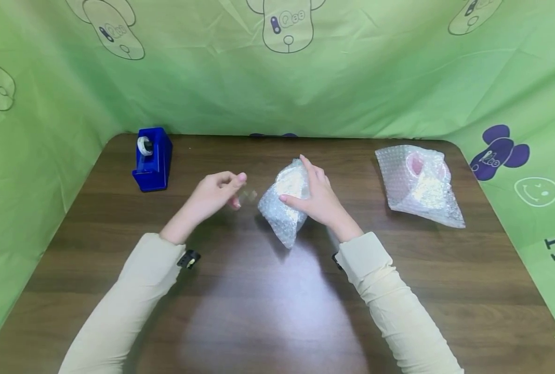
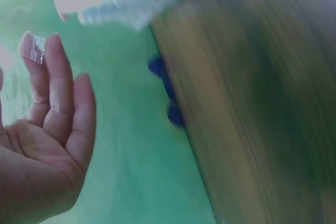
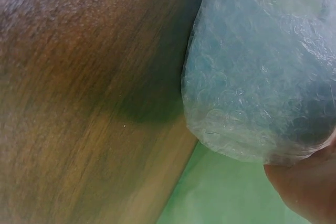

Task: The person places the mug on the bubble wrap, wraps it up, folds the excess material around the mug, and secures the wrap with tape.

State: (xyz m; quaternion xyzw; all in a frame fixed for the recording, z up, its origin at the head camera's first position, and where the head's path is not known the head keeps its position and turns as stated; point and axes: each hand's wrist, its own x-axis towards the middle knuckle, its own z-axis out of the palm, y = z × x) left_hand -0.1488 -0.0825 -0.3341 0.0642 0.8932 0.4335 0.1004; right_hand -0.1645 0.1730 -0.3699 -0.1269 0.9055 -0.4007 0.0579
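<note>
A bundle in bubble wrap (image 1: pixel 284 193) sits near the middle of the table, its lower end tapering to a point. My right hand (image 1: pixel 321 200) grips it from the right, thumb across the near face and fingers along the far side. What the wrap encloses is hidden. To its left, my left hand (image 1: pixel 216 193) hovers over the table with a short piece of clear tape (image 2: pixel 37 49) stuck at a fingertip. In the left wrist view those fingers stand loosely bent, the thumb apart from them. The right wrist view shows the bundle's bubbled surface (image 3: pixel 247 77) up close.
A blue tape dispenser (image 1: pixel 153 161) with a roll of tape (image 1: pixel 144 146) stands at the back left. Toward the back right lies another bubble-wrap package (image 1: pixel 404 189) with pink round shapes inside. Green printed cloth (image 1: pixel 202 78) hangs behind the wooden table (image 1: pixel 259 322).
</note>
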